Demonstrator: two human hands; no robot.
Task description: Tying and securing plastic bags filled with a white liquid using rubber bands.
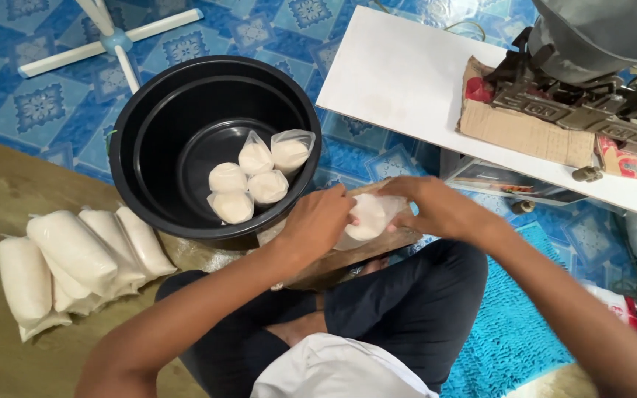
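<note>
Hands meet in the middle, over a wooden board (377,247) on the person's lap. The left hand (318,221) and the right hand (436,206) both have their fingers wrapped around one small clear bag of white stuff (366,217), grasping it from each side. Five tied bags (256,180) already sit inside the big black tub (215,140) just in front. A pile of long white packs (75,262) lies on the floor to the left, near the tub. So some bags look done, and more seems left.
</note>
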